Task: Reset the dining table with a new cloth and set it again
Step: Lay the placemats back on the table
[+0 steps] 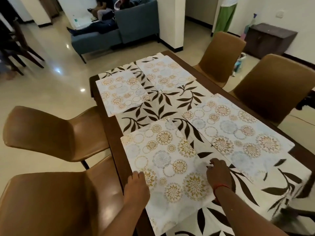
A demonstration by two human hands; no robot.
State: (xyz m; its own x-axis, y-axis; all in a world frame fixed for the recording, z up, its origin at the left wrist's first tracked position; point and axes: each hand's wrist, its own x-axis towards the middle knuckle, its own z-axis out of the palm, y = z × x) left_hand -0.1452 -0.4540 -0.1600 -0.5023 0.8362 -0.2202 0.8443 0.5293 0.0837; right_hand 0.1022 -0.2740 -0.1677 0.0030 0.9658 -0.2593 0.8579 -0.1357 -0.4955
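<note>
A white cloth with dark leaf prints (158,113) covers the wooden dining table (110,126). Four pale placemats with gold and blue flower circles lie on it. The near-left placemat (170,150) lies between my hands. My left hand (136,183) grips its left edge at the table's side, fingers curled. My right hand (218,172) pinches its right edge, fingertips bent down onto it. The near-right placemat (238,130) lies at a slant beside it. The far-left placemat (121,94) and the far-right placemat (165,72) lie further up the table.
Brown chairs stand around the table: two on the left (51,133) (51,201) and two on the right (272,86) (221,53). A blue sofa (136,23) with a person lying on it stands beyond. A dark cabinet (271,40) is at the far right wall.
</note>
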